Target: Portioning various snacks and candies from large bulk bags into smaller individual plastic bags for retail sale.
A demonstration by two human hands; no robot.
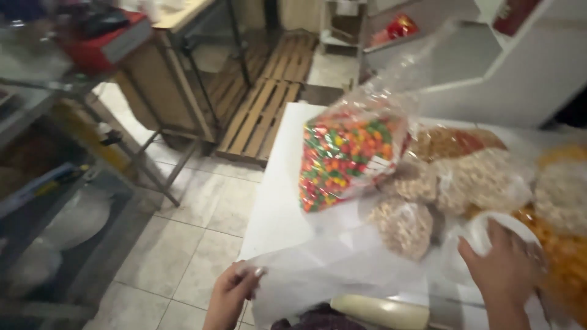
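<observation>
Your left hand (pixel 231 292) pinches the plastic sheet's (pixel 330 269) edge; the sheet runs toward three o'clock, where your right hand (pixel 504 269) presses spread on the bags.

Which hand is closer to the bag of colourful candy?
Left. The left hand sits below the candy bag, pinching clear plastic; the right hand is farther off, lower right.

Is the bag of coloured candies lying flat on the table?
No, the bag of coloured candies stands tilted up against the other bags, not flat.
</observation>
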